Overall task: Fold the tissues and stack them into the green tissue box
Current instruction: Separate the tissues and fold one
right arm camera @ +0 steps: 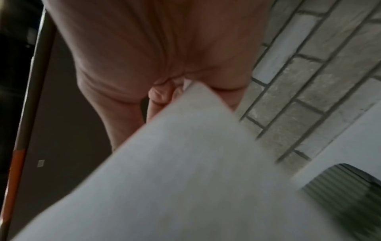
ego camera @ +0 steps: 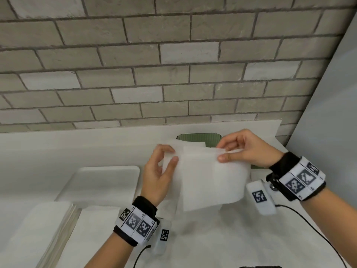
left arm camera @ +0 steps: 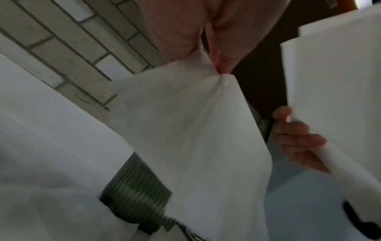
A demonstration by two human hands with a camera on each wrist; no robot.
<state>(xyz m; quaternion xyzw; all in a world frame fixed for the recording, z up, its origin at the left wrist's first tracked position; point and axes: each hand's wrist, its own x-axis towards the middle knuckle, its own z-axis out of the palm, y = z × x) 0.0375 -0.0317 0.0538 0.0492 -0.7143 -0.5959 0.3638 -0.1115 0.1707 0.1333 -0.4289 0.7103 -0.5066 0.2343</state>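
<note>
a thin, white, soft-looking tissue (ego camera: 204, 176) is held up in the air over the counter, between the two hands. its sheet hangs in loose, slightly curved layers, and faint fold lines can be made out across it. its upper left edge is pinched between the thumb and fingers of the left hand (ego camera: 161, 171); in the left wrist view the paper is seen gathered into small creases where it is nipped. its upper right corner is pinched between the thumb and forefinger of the right hand (ego camera: 243, 149), the other fingers being curled behind.

the green tissue box (ego camera: 199, 139) is set on the counter behind the raised sheet, near the wall, and is mostly hidden by it; a rounded corner and fine vertical ribbing are shown on its sides. what lies inside cannot be told.

a shallow white tray (ego camera: 104, 182) with rounded corners is placed to the left of the hands, and a flat stack of white sheets (ego camera: 38, 229) is laid at the lower left, nearer the person.

the counter (ego camera: 77, 147) is smooth, matt and white. it is backed by a wall of grey and pale bricks (ego camera: 135, 64) with darker joints, their faces rough. black wrist straps with printed markers are worn on both wrists, and a black cable (ego camera: 309, 219) is trailed across the counter at the right.
</note>
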